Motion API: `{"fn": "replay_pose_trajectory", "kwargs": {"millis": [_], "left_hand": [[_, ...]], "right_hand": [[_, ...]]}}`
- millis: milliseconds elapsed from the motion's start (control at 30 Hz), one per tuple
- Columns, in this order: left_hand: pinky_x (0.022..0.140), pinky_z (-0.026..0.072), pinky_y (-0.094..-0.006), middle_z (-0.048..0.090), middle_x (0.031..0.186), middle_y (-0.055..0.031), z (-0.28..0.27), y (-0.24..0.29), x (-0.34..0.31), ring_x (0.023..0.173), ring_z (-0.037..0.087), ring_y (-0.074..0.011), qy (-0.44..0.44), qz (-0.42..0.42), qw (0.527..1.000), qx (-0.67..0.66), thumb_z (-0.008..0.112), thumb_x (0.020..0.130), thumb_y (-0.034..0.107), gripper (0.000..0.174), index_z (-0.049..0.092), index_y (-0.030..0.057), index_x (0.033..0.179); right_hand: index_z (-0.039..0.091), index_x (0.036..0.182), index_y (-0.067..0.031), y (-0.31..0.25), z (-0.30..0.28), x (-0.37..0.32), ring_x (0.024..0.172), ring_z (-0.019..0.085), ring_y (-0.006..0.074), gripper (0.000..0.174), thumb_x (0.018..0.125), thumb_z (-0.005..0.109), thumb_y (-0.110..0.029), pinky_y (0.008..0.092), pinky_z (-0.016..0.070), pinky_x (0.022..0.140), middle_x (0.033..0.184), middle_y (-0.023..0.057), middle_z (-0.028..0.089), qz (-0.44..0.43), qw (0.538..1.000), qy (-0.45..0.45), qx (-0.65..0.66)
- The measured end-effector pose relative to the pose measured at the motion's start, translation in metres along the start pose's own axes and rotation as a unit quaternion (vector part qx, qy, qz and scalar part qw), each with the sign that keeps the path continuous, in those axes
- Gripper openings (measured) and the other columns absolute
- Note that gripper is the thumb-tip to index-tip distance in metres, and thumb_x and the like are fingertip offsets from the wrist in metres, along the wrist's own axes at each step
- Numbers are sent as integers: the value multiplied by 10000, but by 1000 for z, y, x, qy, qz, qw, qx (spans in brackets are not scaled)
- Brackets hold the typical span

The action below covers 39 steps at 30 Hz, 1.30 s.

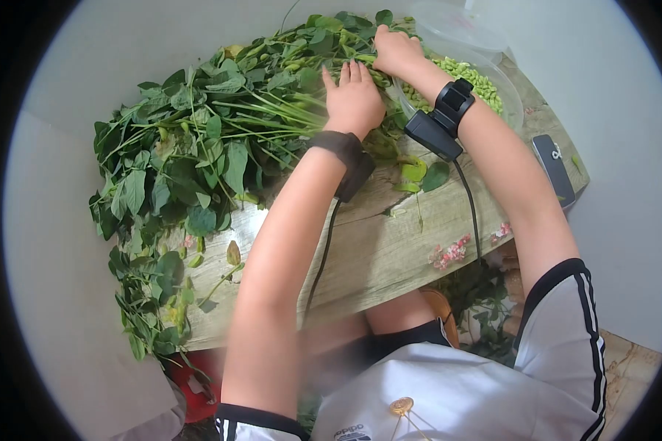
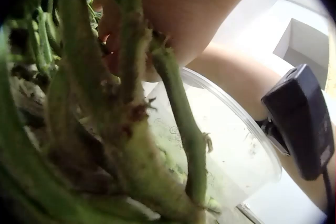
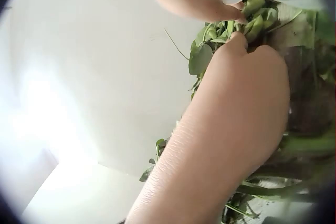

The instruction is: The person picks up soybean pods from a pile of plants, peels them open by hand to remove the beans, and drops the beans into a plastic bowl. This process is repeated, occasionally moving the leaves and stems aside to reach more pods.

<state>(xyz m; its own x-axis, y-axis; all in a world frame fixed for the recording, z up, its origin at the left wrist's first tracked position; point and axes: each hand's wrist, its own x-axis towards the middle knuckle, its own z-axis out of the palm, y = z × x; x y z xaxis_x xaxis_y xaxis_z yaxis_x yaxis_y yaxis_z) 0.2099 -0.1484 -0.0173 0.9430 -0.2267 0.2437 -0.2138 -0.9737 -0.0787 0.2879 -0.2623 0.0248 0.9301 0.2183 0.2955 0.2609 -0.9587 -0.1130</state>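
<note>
In the head view, the left hand (image 1: 354,103) is resting on the leafy soybean plants (image 1: 268,114) with its fingers spread, while the right hand (image 1: 400,56) is curling at their far edge, beside a clear tub (image 1: 521,110) holding green beans (image 1: 485,90). In the left wrist view, stems are crossing in front of the right hand (its fingers are mostly hidden). In the right wrist view, the right fingertips are pinching the plants, close to the left thumb.
</note>
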Motion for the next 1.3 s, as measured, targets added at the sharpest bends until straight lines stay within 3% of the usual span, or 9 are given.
{"fn": "replay_pose_trajectory", "kwargs": {"millis": [267,567,733,867,933,1033,1167,1233,1300], "left_hand": [[1173,83,-587,282,1566,-143,-2,-1,-4,1465,231,-283,12,-8,1000,-21,418,887,195,651,282,8,1495],[1148,-7,-640,238,1590,-104,-4,8,0,1481,168,-311,-63,-32,997,14,390,929,238,632,253,60,1520],[1146,-9,-641,176,1608,-105,-2,8,9,1486,146,-308,-106,-52,993,-3,373,939,241,610,275,62,1513],[1157,82,-616,463,1415,-161,-26,-5,4,1388,354,-306,67,-6,991,-115,447,917,215,469,499,14,1337],[1090,327,-548,681,1023,-182,-67,-14,-15,1098,613,-334,181,15,950,-252,524,885,185,280,653,-14,1034],[869,511,-480,681,875,-157,-101,-38,-58,841,683,-293,204,12,874,-441,548,914,258,313,634,-33,989],[548,521,-351,650,789,-110,-114,-75,-136,618,643,-201,48,-20,845,-533,497,978,393,427,603,-15,913],[417,429,-251,583,684,-48,-108,-88,-165,522,567,-118,-108,-63,683,-720,388,1013,510,536,559,30,846],[365,368,-206,561,665,-9,-95,-100,-184,494,549,-94,-141,-67,641,-752,328,1018,548,562,531,65,816]], "right_hand": [[511,1175,-3,8,14,12,1090,615,368,506,772,717,-228,519,461,898,1067,199,674,66,994,-49,70],[414,1269,-26,-28,-11,-25,1151,549,355,471,862,602,-171,662,288,936,1068,187,674,-6,994,-70,-81],[457,1286,-59,-32,-51,-49,1103,556,309,453,882,612,-188,559,350,882,990,125,695,-61,998,-2,-22],[588,1157,-54,-14,-95,-72,756,659,185,286,909,633,-189,324,487,636,852,76,703,-142,972,56,181],[612,1113,-46,-18,-111,-98,671,654,141,243,916,637,-185,263,487,557,820,56,701,-143,944,57,291],[641,1020,-12,-38,-125,-127,670,641,113,195,865,667,-128,265,500,565,812,86,704,-117,896,2,427],[613,1024,-13,-75,-126,-149,688,619,78,193,858,673,-91,235,481,589,793,43,705,-169,848,-60,498],[599,1038,-23,-95,-118,-155,694,623,85,229,834,687,-79,238,475,605,794,49,712,-202,836,-93,502],[586,1067,-31,-111,-111,-158,697,627,94,281,813,700,-69,249,472,614,790,55,711,-215,847,-121,470]]}}
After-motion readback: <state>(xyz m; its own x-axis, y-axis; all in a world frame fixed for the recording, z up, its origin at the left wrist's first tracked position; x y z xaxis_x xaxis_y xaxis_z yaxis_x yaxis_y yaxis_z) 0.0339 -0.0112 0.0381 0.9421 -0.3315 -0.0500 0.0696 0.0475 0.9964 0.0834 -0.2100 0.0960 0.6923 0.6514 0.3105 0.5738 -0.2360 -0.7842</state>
